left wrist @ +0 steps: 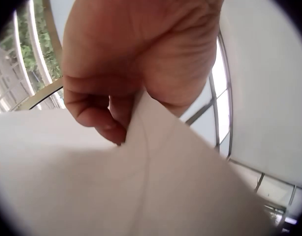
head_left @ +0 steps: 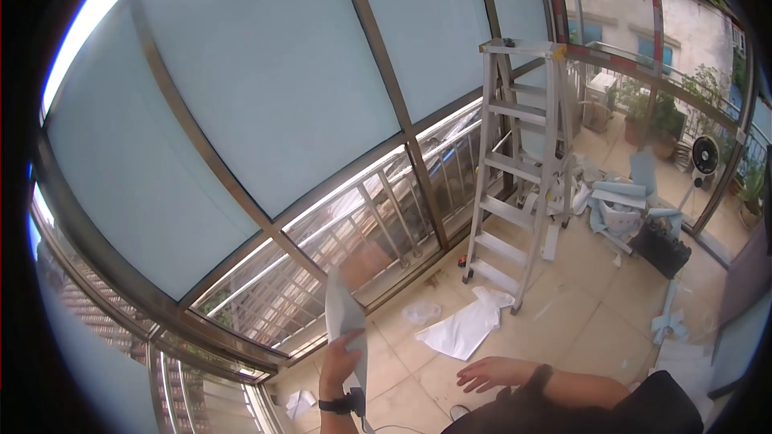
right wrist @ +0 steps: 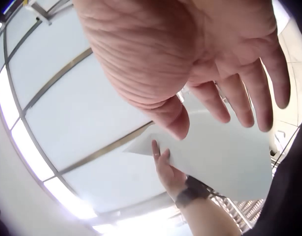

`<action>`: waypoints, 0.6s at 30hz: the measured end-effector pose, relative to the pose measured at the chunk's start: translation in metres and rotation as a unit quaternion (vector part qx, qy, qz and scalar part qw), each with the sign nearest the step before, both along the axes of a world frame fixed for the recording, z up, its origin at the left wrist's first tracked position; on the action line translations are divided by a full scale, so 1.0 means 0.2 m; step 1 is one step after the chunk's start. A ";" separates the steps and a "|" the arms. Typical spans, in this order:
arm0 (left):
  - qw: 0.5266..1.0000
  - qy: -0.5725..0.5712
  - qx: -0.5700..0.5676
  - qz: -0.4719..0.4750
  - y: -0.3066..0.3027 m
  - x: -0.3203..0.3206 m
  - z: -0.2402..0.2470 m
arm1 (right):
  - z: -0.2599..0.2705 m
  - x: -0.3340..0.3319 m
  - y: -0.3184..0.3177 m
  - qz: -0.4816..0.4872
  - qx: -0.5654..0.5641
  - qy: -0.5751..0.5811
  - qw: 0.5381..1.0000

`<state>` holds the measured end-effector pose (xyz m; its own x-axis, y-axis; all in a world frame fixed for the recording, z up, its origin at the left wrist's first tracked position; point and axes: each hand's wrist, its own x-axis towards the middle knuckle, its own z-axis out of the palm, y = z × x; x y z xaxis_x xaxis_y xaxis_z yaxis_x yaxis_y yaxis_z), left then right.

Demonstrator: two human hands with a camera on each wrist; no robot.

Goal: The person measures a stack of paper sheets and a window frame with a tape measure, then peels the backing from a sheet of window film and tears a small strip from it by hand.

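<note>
My left hand [head_left: 342, 363] grips a pale, flexible sheet [head_left: 346, 317] by its edge, near the windows with their light-blue panes. In the left wrist view, thumb and curled fingers of the left hand [left wrist: 141, 54] pinch the sheet [left wrist: 190, 191] at a fold, and it spreads out below them. My right hand [head_left: 494, 373] hovers above the tiled floor, fingers extended and nothing in its grasp. The right wrist view has the open palm of the right hand [right wrist: 200, 54] in front, with the broad sheet [right wrist: 215, 157] hanging beyond the fingertips.
An aluminium stepladder [head_left: 515, 169] stands by the windows. Crumpled white sheeting [head_left: 466, 329] and clear plastic [head_left: 421, 313] lie on the tiles. Farther right are a black bag [head_left: 661, 249], heaped pale-blue offcuts [head_left: 619, 189] and a fan [head_left: 704, 155]. Railings [head_left: 362, 217] run outside the lower panes.
</note>
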<state>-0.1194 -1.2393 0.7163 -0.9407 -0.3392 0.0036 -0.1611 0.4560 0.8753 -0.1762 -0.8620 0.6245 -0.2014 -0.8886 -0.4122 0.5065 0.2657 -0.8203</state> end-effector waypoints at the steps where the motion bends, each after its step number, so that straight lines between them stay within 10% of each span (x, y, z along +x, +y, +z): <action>1: 0.997 -0.037 -0.033 -0.052 0.11 0.03 0.07 | -0.08 -0.04 0.06 -0.031 -0.008 -0.019 0.999; 6: 0.960 -0.131 -0.090 -0.230 0.51 0.24 0.35 | -0.04 -0.15 0.22 -0.131 0.079 0.005 0.988; 10: 0.914 -0.220 -0.150 -0.306 0.67 0.41 0.59 | -0.02 -0.20 0.22 -0.252 0.043 0.520 0.815; 18: 0.922 -0.167 -0.210 -0.280 0.80 0.69 0.84 | 0.50 -0.29 0.07 -0.124 -0.085 0.675 0.722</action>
